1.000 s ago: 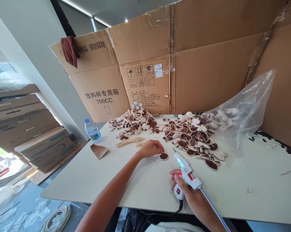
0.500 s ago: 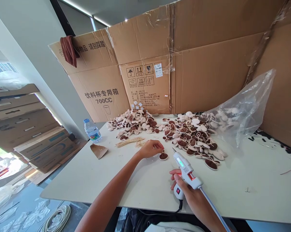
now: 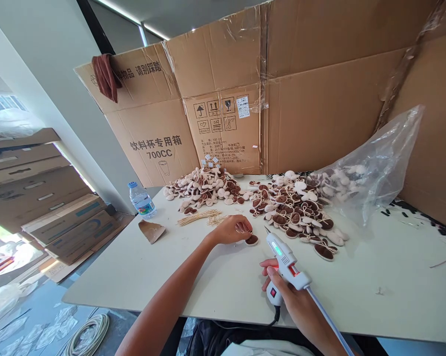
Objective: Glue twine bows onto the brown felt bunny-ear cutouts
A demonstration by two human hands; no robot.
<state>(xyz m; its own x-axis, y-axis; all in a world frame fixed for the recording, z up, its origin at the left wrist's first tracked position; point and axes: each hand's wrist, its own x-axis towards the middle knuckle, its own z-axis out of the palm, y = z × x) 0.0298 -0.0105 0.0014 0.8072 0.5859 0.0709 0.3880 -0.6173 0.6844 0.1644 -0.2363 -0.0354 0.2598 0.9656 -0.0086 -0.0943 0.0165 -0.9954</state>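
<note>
Brown felt piece, judged light, soft, floppy: left fingers pinch its left edge against the table; right fingers clenched round glue gun.

I find the widest free room on the bare table left of my left hand, and again at the right front. Straight ahead is blocked by the left heap and the right heap of brown and cream pieces, with only a narrow bare gap between them. The cardboard wall stands behind them. A plastic bag bulges over the far right. A bundle of sticks lies just beyond my left hand. A cardboard scrap and a water bottle sit near the left edge. Between my hands, the glue gun gripped in my right hand leaves a small gap beside the brown piece.
</note>
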